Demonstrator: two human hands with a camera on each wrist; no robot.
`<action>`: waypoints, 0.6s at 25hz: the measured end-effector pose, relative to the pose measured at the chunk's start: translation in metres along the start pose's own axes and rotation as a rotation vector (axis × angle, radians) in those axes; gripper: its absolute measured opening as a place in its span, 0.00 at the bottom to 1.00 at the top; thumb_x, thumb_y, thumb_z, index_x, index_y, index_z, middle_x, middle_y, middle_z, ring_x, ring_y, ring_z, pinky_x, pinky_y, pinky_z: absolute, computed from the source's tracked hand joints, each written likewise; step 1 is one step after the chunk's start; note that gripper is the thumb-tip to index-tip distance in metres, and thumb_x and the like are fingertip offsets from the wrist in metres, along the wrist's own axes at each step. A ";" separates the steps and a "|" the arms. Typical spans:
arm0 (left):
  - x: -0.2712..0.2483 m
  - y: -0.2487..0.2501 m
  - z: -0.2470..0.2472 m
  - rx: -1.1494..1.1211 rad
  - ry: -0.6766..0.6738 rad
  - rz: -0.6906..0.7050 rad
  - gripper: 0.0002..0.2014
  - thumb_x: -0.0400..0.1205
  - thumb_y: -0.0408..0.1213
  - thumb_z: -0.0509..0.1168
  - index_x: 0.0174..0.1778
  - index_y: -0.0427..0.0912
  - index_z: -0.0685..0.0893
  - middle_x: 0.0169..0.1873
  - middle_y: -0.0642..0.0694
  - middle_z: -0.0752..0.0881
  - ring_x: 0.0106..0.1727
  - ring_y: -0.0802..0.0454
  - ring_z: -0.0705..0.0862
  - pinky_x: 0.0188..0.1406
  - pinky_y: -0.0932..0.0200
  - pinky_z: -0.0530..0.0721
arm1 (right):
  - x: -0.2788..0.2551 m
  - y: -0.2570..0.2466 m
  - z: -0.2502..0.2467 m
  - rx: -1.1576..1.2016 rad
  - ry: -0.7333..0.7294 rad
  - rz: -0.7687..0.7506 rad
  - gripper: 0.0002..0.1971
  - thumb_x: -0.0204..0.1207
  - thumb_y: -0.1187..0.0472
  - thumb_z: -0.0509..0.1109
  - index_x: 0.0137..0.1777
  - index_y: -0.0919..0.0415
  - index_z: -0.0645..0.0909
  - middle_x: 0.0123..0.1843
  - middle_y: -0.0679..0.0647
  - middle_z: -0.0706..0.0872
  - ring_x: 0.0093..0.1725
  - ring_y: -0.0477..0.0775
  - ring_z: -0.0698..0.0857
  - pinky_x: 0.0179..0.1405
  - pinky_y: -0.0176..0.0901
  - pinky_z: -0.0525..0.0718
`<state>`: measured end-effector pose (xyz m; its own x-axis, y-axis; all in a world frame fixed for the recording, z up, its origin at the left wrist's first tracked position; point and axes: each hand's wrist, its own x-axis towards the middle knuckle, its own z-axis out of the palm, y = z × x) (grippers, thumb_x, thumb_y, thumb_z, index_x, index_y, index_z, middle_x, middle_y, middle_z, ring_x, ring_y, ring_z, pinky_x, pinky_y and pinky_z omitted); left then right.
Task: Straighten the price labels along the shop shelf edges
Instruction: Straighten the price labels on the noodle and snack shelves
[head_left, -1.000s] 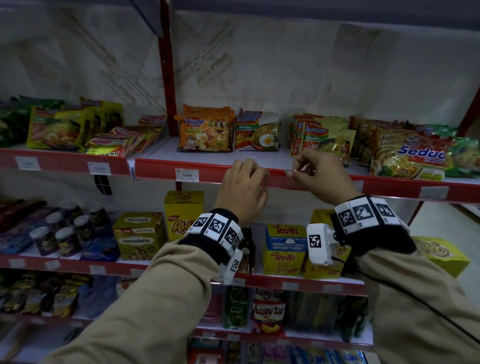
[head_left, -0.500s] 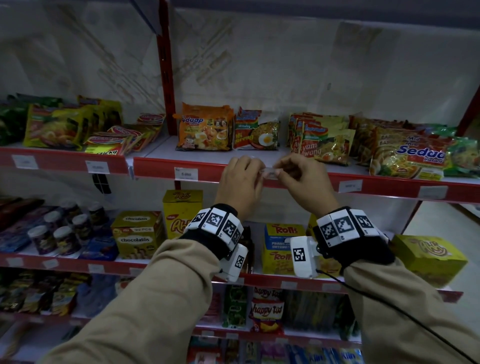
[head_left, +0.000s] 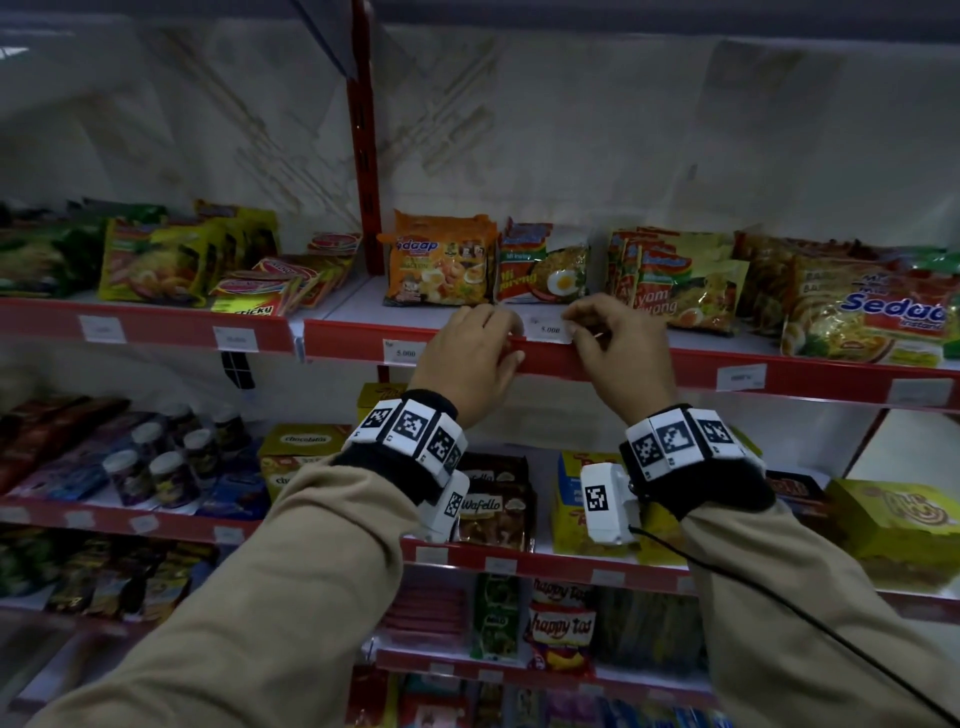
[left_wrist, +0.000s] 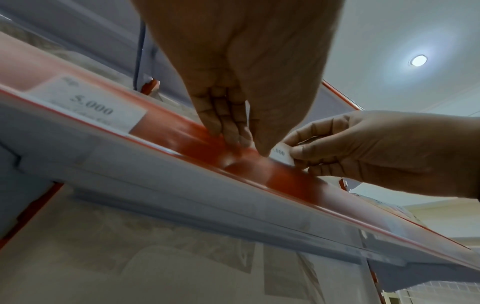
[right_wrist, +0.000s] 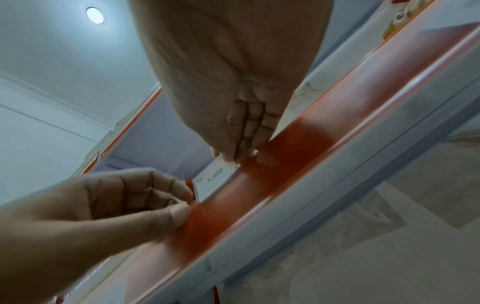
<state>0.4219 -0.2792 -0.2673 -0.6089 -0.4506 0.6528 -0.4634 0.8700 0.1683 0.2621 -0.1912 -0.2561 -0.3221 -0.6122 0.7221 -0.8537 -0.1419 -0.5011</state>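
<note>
The price label (head_left: 548, 328) reading 5.000 sits raised above the red shelf edge strip (head_left: 717, 366), in front of the noodle packets (head_left: 543, 267), not yet seated in its channel. Our right hand (head_left: 615, 338) pinches the label's right end between thumb and fingertips, clamped on it; our left hand (head_left: 470, 353) has its fingers curled over the strip just left of the label, the thumb pressed on the red face, steadying the channel rather than gripping the label as far as we can tell. To do this well, we should keep the left hand holding the strip firm, lower the label squarely so its bottom edge enters the channel first, then level it with the neighbouring 5.000 label (head_left: 404, 352) to the left.
</note>
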 end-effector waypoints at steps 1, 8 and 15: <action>0.001 -0.002 -0.001 -0.025 -0.004 0.000 0.12 0.81 0.43 0.65 0.58 0.46 0.77 0.48 0.49 0.81 0.53 0.48 0.76 0.51 0.53 0.76 | 0.000 -0.002 0.002 -0.032 -0.016 -0.036 0.07 0.77 0.66 0.69 0.51 0.57 0.86 0.46 0.52 0.89 0.45 0.47 0.85 0.47 0.43 0.85; 0.005 -0.009 0.008 -0.064 0.014 0.045 0.07 0.82 0.40 0.64 0.52 0.44 0.81 0.43 0.46 0.79 0.48 0.46 0.74 0.46 0.50 0.75 | -0.007 0.003 0.001 -0.182 -0.112 -0.168 0.08 0.75 0.70 0.68 0.50 0.60 0.86 0.48 0.56 0.86 0.50 0.58 0.79 0.51 0.55 0.79; 0.000 -0.010 0.011 -0.008 0.070 0.109 0.07 0.82 0.38 0.63 0.48 0.39 0.83 0.42 0.41 0.79 0.46 0.43 0.74 0.41 0.50 0.73 | -0.006 0.005 0.002 -0.330 -0.230 -0.153 0.07 0.76 0.58 0.71 0.52 0.58 0.81 0.47 0.56 0.79 0.52 0.58 0.74 0.50 0.45 0.71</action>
<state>0.4195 -0.2903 -0.2766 -0.6088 -0.3387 0.7174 -0.3919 0.9146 0.0992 0.2605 -0.1902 -0.2644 -0.1139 -0.7661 0.6325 -0.9816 -0.0112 -0.1904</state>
